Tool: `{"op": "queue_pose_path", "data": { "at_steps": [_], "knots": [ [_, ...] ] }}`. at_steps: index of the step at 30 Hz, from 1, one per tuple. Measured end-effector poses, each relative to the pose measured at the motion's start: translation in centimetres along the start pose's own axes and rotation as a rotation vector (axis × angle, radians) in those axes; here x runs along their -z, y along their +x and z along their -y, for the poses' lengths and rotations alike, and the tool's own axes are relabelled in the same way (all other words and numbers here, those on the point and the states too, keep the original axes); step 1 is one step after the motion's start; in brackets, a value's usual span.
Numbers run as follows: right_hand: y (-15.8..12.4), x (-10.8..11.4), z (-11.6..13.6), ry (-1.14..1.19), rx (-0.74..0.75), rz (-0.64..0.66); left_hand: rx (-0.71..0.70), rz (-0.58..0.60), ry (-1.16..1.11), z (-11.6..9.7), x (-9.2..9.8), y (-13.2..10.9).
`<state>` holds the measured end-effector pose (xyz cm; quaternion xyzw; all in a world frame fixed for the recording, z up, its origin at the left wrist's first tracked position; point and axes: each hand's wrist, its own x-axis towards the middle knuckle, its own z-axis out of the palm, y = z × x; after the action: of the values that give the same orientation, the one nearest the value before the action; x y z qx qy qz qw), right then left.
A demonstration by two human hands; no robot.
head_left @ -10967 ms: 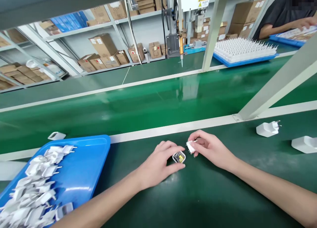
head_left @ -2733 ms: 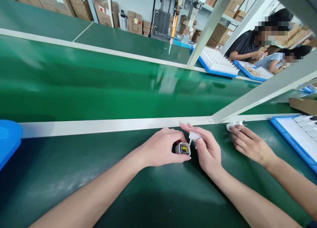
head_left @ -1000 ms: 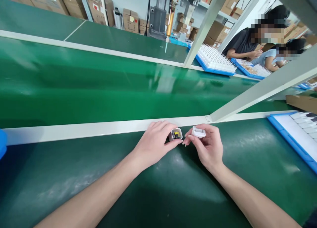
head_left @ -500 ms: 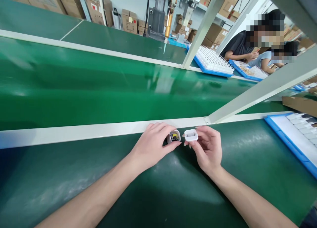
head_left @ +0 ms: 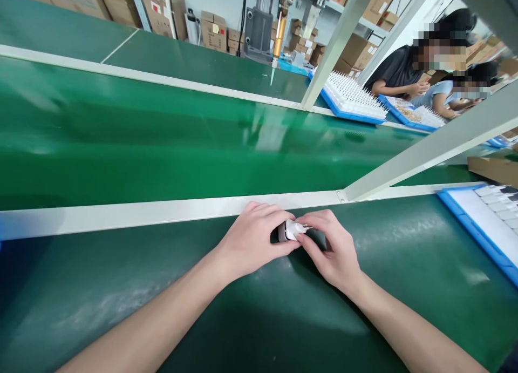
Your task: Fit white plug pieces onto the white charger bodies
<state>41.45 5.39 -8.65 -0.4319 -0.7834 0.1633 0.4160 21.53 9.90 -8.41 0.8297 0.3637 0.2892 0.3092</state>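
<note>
- The left hand (head_left: 253,241) rests on the dark green counter (head_left: 283,319), its grip closed around a small white charger body (head_left: 288,230), thumb below and fingers curled over the top.
- The right hand (head_left: 332,249) meets it from the other side, its grip pinched on a white plug cap (head_left: 298,228) that sits against the open end of the charger body (the joint itself is mostly hidden by fingertips, so how far it is seated cannot be told).
- Both pieces lie between the two hands, just beside the pale metal rail (head_left: 121,214) that borders the counter.
- Beyond the rail runs a glossy green conveyor belt (head_left: 162,141).
- At the right edge of the counter lies a blue tray (head_left: 477,232) with rows of white parts, well apart from the hands.
- A slanted grey frame post (head_left: 424,151) rises from the rail near the hands.
- Across the belt, another blue tray (head_left: 352,97) holds upright white pieces, and two other people (head_left: 396,73) sit there working over further trays.
- Cardboard boxes (head_left: 214,27) stand on shelving at the back, beside a grey machine (head_left: 259,30).
</note>
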Motion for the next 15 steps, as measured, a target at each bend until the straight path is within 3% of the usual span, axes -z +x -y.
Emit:
{"op": "queue_pose_path", "data": {
  "at_steps": [6,9,15],
  "knots": [
    [0.34,0.09,-0.42,0.144,-0.114,0.020,0.006,0.020,-0.003,0.02,-0.10,0.07],
    [0.28,0.32,-0.28,0.078,-0.091,-0.032,0.003,0.013,0.012,0.01,-0.17,0.10],
    [0.39,0.47,0.05,-0.014,-0.073,0.066,-0.008,0.003,0.013,0.16,-0.37,0.07]
  ]
}}
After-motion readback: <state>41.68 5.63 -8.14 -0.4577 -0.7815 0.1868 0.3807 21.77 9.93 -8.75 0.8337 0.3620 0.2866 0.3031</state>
